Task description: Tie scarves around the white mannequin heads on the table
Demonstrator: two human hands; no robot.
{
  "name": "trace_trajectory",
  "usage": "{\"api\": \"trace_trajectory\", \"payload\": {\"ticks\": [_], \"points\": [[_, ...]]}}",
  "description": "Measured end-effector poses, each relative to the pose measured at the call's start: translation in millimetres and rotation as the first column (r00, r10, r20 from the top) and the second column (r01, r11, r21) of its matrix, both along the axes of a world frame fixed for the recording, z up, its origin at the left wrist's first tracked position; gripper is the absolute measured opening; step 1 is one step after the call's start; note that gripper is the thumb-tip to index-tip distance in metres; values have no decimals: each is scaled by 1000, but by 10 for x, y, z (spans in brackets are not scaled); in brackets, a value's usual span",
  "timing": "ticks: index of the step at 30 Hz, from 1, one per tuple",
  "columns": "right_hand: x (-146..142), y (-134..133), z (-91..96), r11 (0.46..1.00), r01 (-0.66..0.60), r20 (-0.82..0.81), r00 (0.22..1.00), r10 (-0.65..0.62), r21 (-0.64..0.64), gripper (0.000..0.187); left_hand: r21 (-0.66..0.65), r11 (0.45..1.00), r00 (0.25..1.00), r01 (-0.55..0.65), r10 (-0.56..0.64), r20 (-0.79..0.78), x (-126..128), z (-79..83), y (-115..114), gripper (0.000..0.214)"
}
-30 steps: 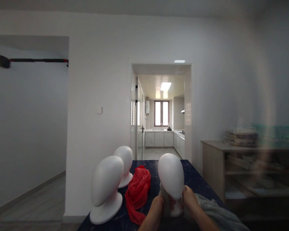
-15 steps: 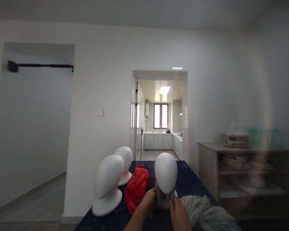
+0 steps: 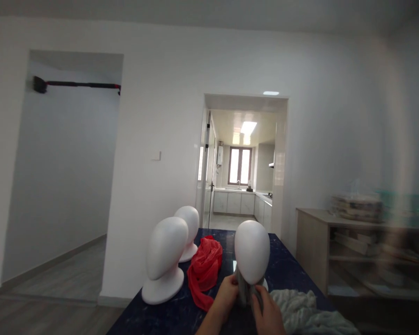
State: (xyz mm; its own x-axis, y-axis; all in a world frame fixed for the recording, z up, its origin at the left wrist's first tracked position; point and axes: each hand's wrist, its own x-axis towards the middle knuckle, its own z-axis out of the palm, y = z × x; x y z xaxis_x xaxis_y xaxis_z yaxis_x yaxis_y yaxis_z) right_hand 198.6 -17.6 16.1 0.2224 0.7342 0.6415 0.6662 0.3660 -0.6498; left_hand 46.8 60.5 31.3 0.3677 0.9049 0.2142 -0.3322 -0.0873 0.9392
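Toward the right side of the table stands a white mannequin head (image 3: 252, 251), with a grey scarf (image 3: 243, 291) round its neck. My left hand (image 3: 226, 295) grips the scarf at the left of the neck, its fingers closed. At the right of the neck my right hand (image 3: 266, 309) pinches the same cloth, just below the head's chin. A crumpled red scarf (image 3: 206, 267) lies left of my left hand. Right of my right hand is a bunched light grey scarf (image 3: 307, 309).
Two more white mannequin heads, a nearer one (image 3: 165, 253) and a farther one (image 3: 189, 228), stand on the left of the dark blue table (image 3: 289, 270). A wooden shelf unit (image 3: 312, 251) is at the right. Behind the table a doorway opens onto a kitchen.
My hands have drawn the grey scarf closer together in front of the neck, covering the gap that showed there. The whole view has shifted, so things appear farther right.
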Motion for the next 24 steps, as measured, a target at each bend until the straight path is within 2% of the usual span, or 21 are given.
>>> {"api": "trace_trajectory", "payload": {"ticks": [4, 12, 17, 24], "points": [[8, 35, -22, 999, -50, 22, 999, 49, 17, 64, -6, 1000, 1000, -16, 16, -3, 17, -34, 50, 37], [63, 217, -267, 991, -123, 84, 988, 128, -56, 52, -60, 998, 999, -37, 36, -13, 61, -109, 113, 41], [4, 201, -251, 989, -120, 16, 992, 122, -91, 55, -56, 998, 999, -30, 29, -14, 41, -127, 110, 44], [-50, 163, -205, 978, -151, 24, 987, 156, -146, 59, -62, 997, 999, -51, 50, -13, 75, -116, 118, 49]]}}
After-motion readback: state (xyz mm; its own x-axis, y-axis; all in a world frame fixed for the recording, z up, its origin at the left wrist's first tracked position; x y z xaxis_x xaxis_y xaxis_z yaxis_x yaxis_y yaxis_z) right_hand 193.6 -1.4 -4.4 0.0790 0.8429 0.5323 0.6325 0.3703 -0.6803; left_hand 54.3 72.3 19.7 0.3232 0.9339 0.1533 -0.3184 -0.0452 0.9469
